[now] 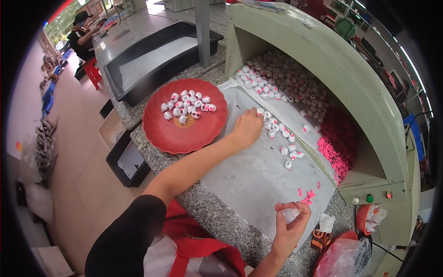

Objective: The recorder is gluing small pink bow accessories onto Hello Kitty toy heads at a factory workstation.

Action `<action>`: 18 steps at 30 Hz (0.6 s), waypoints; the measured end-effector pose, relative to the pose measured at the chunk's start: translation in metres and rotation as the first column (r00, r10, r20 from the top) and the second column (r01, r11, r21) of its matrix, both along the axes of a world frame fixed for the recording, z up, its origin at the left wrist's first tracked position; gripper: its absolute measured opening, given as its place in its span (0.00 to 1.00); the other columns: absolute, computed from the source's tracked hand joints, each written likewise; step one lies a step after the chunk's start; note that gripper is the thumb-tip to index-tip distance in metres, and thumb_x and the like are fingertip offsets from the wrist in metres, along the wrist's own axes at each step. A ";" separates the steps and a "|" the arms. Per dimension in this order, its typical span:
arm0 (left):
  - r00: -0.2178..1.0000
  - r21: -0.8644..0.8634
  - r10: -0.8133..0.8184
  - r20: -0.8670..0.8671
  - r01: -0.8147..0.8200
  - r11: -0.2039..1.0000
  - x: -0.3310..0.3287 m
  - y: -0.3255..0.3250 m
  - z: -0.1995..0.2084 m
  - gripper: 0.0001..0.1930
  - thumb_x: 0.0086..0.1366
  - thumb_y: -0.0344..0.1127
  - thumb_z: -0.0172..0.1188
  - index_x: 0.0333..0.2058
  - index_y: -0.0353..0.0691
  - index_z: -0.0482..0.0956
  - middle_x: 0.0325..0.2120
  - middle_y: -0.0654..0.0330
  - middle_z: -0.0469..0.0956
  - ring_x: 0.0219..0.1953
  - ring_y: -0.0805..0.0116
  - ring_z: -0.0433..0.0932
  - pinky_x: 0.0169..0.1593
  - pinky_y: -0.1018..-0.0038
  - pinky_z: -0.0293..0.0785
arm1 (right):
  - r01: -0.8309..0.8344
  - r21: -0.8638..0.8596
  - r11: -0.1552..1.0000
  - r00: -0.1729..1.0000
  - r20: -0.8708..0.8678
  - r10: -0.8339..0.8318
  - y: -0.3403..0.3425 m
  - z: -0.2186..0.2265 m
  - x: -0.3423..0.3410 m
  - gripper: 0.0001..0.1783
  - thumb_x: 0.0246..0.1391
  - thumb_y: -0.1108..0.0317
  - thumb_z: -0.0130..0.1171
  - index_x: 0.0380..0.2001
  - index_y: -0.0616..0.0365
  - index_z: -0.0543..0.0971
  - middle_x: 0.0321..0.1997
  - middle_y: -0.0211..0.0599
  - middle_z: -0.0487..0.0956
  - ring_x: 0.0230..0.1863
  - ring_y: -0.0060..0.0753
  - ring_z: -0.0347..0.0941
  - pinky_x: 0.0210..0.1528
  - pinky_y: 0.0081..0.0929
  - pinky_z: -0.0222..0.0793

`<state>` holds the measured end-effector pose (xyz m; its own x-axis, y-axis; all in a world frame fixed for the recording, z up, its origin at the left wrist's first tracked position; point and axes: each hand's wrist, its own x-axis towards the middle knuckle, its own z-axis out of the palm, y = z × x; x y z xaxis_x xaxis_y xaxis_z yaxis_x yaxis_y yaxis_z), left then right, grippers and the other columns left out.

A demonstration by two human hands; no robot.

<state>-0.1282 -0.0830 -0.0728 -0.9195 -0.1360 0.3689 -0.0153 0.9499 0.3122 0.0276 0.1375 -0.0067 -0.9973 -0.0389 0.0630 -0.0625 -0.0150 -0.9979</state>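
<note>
My left hand [248, 128] reaches over the pale sheet [235, 180] with its fingers curled together. Its fingertips are at the upper end of a line of small white ring-shaped pieces [282, 127] with pink marks; whatever lies between them is hidden. Lower right, my right hand [293, 226] is closed around a small white rounded piece [290, 214], held between thumb and fingers above the sheet. Just beyond it lie several loose pink bits [308, 197]. To the left of my left hand, a red scalloped plate [166, 138] bears a cluster of similar white pieces [187, 104].
A pale green arched housing [387, 106] covers heaps of white pieces [286, 71] and pink bits [334, 157]. Behind the plate, a black tray [124, 92] stands beside a grey post [202, 37]. A plastic bag [346, 258] sits lower right. Another person [82, 39] sits far left.
</note>
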 end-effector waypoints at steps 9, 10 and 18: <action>0.999 0.225 0.008 0.043 -0.018 0.974 -0.021 -0.015 0.008 0.14 0.45 0.35 0.64 0.30 0.38 0.71 0.29 0.53 0.74 0.34 0.53 0.75 0.34 0.63 0.71 | 0.014 -0.172 0.985 0.998 0.062 -0.003 0.003 0.010 0.011 0.22 0.42 0.85 0.52 0.42 0.61 0.62 0.37 0.44 0.72 0.38 0.36 0.72 0.43 0.31 0.70; 0.997 0.192 -0.034 0.065 0.021 0.981 -0.022 -0.019 0.010 0.14 0.45 0.34 0.63 0.32 0.39 0.72 0.29 0.52 0.74 0.34 0.52 0.74 0.35 0.63 0.71 | 0.038 -0.169 0.985 0.997 0.075 -0.026 0.002 0.012 0.012 0.22 0.42 0.84 0.53 0.42 0.61 0.62 0.37 0.45 0.73 0.37 0.37 0.72 0.41 0.30 0.70; 0.885 0.932 -0.452 -0.112 -0.065 -0.358 0.093 0.042 0.062 0.12 0.55 0.23 0.53 0.40 0.33 0.71 0.40 0.57 0.71 0.38 0.67 0.75 0.42 0.74 0.73 | 0.233 -0.152 0.960 0.972 0.004 -0.235 0.030 0.006 0.017 0.23 0.42 0.69 0.58 0.42 0.63 0.64 0.34 0.43 0.72 0.27 0.27 0.69 0.29 0.16 0.65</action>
<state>-0.0350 -0.0409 -0.0106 -0.9749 0.1633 -0.1512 -0.2193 -0.5880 0.7785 0.0449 0.1675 -0.0004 -0.9763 0.2066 0.0642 -0.0962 -0.1485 -0.9842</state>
